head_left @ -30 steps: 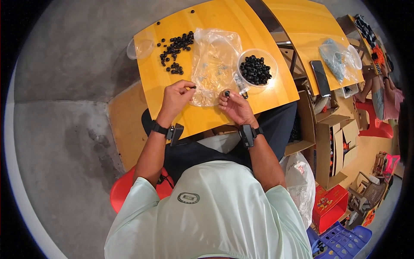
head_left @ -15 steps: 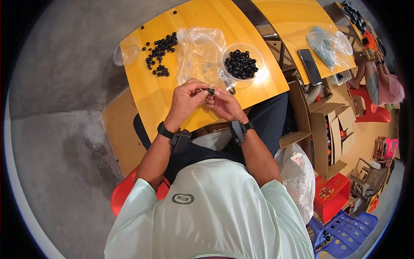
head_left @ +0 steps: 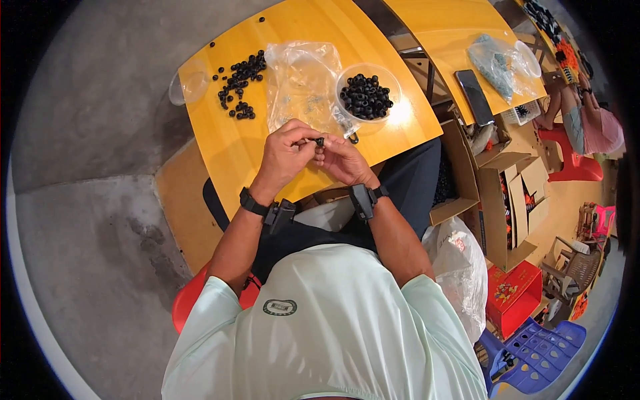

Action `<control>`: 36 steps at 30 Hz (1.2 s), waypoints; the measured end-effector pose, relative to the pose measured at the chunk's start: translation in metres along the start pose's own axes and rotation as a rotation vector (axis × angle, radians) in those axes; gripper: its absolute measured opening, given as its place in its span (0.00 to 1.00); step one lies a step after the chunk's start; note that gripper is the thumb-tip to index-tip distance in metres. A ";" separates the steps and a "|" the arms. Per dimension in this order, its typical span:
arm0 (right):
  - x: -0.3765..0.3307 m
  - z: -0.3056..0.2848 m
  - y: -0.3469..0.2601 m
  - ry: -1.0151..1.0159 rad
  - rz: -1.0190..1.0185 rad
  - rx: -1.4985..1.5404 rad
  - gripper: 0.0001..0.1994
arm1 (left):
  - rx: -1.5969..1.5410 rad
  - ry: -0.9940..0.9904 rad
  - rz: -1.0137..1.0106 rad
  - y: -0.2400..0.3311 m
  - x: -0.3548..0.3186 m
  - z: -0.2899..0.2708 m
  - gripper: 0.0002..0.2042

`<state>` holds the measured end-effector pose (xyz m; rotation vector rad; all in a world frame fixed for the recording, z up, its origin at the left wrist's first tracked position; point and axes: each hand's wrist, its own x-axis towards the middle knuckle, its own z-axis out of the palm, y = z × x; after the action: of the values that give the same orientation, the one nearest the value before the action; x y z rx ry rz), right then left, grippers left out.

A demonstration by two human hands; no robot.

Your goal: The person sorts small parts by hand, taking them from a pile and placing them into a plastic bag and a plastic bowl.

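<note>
There are dozens of black beads, two red seats, one phone.

Left hand and right hand close together over yellow table, fingertips on a small black part. Clear bag beyond. Loose black beads left, bowl of beads right.

- The camera sits on the head and looks down.
- The shirt is close; the left hand, right hand and counter are farther.
- The wide view bends edges.
</note>
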<state>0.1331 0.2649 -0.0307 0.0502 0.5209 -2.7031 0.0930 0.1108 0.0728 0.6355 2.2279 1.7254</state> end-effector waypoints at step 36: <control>0.001 -0.005 0.003 -0.027 0.053 0.017 0.10 | 0.575 -0.013 0.296 0.007 0.004 -0.001 0.09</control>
<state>0.1330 0.2640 -0.0360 0.0321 0.4823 -2.6526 0.0904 0.1134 0.0800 1.1406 2.7435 1.1555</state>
